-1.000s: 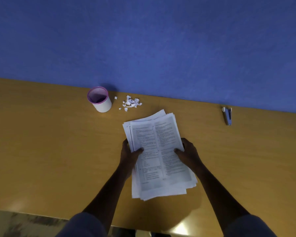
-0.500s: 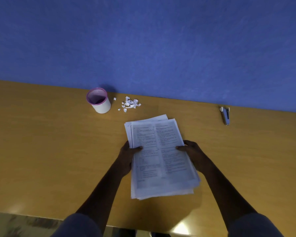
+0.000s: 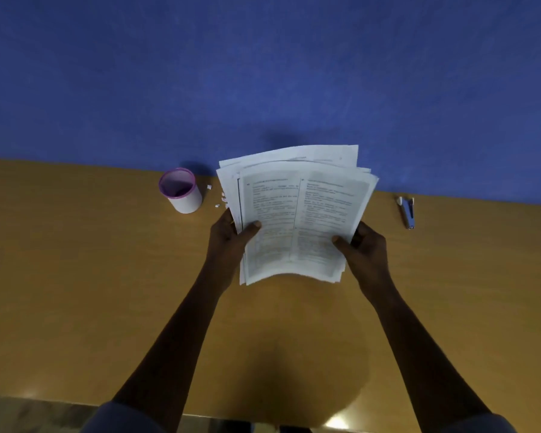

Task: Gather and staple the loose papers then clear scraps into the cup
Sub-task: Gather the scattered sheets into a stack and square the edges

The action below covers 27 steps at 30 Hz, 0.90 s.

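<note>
Since the earlier frames the papers (image 3: 297,214) have come up from the table (image 3: 75,276): before they lay flat, now both hands hold them lifted and tilted upright. The left hand (image 3: 228,235) grips the left edge with its thumb on the front page, and the right hand (image 3: 364,248) grips the right edge in the same way. Under them the wooden table carries a round shadow. Behind, near the blue wall (image 3: 263,73), the white cup (image 3: 181,192) with a purple rim stands at the left, and the stapler (image 3: 407,212) lies well apart at the right. Of the scraps (image 3: 209,186) only few bits show beside the cup; the papers hide the rest. The printed text is too blurred to read.
</note>
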Available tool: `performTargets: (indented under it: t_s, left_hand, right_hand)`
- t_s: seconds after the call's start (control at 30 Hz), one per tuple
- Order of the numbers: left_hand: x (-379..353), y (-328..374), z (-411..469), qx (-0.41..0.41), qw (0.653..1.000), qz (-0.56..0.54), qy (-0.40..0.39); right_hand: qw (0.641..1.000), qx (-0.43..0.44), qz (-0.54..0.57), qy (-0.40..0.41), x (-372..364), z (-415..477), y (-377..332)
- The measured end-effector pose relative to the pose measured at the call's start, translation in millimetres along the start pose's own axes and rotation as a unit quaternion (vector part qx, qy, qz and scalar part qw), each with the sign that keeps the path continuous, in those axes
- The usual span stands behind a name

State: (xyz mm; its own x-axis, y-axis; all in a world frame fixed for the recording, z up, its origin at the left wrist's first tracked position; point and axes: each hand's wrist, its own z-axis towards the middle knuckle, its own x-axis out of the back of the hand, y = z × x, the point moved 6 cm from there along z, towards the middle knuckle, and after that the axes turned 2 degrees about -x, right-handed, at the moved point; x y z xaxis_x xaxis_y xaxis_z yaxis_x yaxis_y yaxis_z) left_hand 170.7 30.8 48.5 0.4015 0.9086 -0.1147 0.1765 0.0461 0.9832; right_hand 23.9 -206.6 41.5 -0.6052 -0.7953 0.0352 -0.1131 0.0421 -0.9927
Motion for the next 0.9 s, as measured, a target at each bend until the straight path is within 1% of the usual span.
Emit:
performTargets:
  t_s: [0.1,0.23,0.33,0.4,0.5,0.63,0.73,0.8,0.9]
  left_hand:
    - [-1,8,0,-0.011,1.000,0.022,-0.006]
    - [-3,20,-3,-0.040,0.998,0.049,-0.008]
    - [-6,39,-4,-0.086,0.995,0.049,-0.033]
    - [-8,50,-4,-0.097,0.994,0.030,-0.046]
    - [-13,54,-2,-0.093,0.994,0.002,-0.061]
    - [-27,40,-1,-0.053,0.996,0.004,-0.070]
    - [-30,26,-2,-0.032,0.998,0.037,-0.030]
    - [-29,21,-2,-0.020,0.999,0.042,-0.006]
    - [-28,19,-2,-0.028,0.998,0.047,-0.012]
  right_hand:
    - [1.000,0.005,-0.002,0.013,-1,-3,-2]
    - [0.998,0.018,-0.049,0.031,2,-9,-2]
    - [0.997,0.055,-0.052,0.029,3,-11,-17]
    - [0.996,0.082,-0.035,0.028,5,-10,-27]
    - [0.994,0.106,0.005,0.021,6,-7,-33]
    - [0.996,0.087,0.023,0.016,-9,-6,-28]
    - [0.996,0.077,0.001,0.037,-15,-7,-22]
    - [0.997,0.062,0.009,0.052,-14,-7,-19]
    - [0.996,0.050,0.028,0.062,-12,-6,-19]
